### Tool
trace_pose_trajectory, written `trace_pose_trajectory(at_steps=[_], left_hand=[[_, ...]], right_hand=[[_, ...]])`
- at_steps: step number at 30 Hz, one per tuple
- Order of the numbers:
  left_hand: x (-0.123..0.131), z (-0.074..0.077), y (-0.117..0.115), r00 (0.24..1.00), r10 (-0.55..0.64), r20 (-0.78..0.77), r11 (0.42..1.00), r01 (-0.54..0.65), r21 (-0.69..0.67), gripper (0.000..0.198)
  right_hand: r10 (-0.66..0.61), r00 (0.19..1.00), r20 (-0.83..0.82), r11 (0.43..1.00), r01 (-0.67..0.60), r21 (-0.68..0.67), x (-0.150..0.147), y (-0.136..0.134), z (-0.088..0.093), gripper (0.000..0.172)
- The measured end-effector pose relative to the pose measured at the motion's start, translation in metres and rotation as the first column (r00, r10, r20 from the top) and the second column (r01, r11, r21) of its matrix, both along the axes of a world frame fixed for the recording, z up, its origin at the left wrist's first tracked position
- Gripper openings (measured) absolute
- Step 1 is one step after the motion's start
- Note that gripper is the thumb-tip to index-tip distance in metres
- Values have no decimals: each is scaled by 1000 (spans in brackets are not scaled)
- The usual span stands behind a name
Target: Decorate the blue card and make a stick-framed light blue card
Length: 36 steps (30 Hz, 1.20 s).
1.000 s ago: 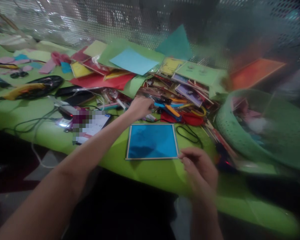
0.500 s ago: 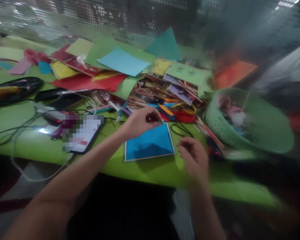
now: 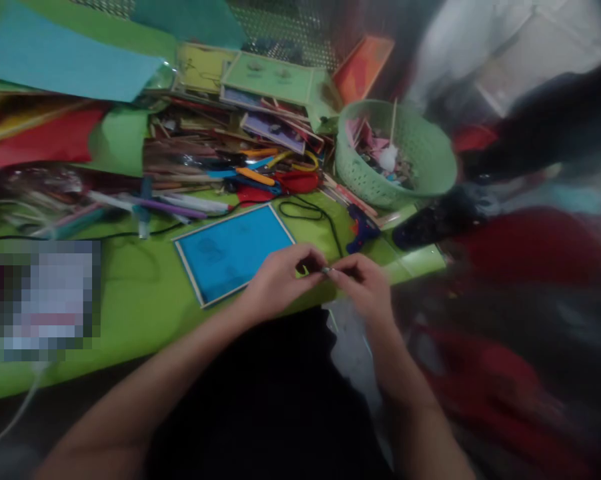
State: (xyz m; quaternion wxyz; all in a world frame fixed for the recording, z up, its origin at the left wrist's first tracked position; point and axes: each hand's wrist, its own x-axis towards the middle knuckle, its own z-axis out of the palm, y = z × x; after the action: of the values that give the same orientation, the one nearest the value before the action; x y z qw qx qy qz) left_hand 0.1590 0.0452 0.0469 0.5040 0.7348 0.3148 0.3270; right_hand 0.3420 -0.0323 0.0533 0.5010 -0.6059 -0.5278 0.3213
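Note:
My left hand (image 3: 285,277) and my right hand (image 3: 363,283) meet tip to tip above the table's front edge. Both are closed in a pinch around one tiny dark piece (image 3: 326,270), too small and blurred to name. Left of the fingers lies a blue card (image 3: 230,250) edged with thin pale wooden strips, partly covered by my left hand. Faint dark marks or shadows show on its surface. Beyond my right hand a dark blue glue gun (image 3: 361,229) rests on the table, near a looped black cord (image 3: 305,210).
A green plastic basket (image 3: 345,163) with scraps stands at the back right. Scissors (image 3: 307,160), pens (image 3: 173,207) and wooden sticks crowd the back, with coloured paper (image 3: 70,53) behind. A phone (image 3: 55,300) with a white cable lies left on the green table (image 3: 135,313).
The view has swung to the right. My left hand has come off the blue card's far side towards me, and my two hands, apart before, now meet at the fingertips.

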Motion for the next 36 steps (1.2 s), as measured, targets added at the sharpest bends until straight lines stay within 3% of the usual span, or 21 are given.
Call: trace_pose_trajectory(at_steps=[2,5,10,18,25,28,30,31,33,36], left_hand=[[7,-3,-7,998,-9,64,988,19,-151,12],[15,-9,-16,977,-54,204,918,129,-374,24],[22,-14,-28,952,-20,305,825,188,-533,29],[24,-18,-37,938,9,347,781,210,-588,27],[21,-18,-40,930,29,365,720,234,-653,33],[18,-18,-38,924,59,379,708,229,-668,29],[18,-18,-37,918,97,385,706,209,-676,27],[18,-19,-37,913,118,390,702,202,-683,27],[20,-19,-38,901,157,405,688,194,-699,28],[22,-19,-41,889,184,420,684,191,-704,27]], right_hand=[[-68,995,75,996,64,54,2,-11,-1,16],[-164,955,247,972,113,208,4,-24,-4,9],[-234,873,428,940,91,328,6,-40,-9,8],[-241,893,381,941,120,316,-1,-52,-5,8],[-251,952,173,963,228,142,14,-60,-7,15],[-174,950,260,983,154,94,33,-69,-1,20],[-187,905,382,982,164,91,41,-74,4,8],[-203,878,433,979,177,100,42,-74,6,13],[-184,854,486,983,156,98,38,-72,10,22],[-71,880,469,996,40,76,20,-61,11,14]])
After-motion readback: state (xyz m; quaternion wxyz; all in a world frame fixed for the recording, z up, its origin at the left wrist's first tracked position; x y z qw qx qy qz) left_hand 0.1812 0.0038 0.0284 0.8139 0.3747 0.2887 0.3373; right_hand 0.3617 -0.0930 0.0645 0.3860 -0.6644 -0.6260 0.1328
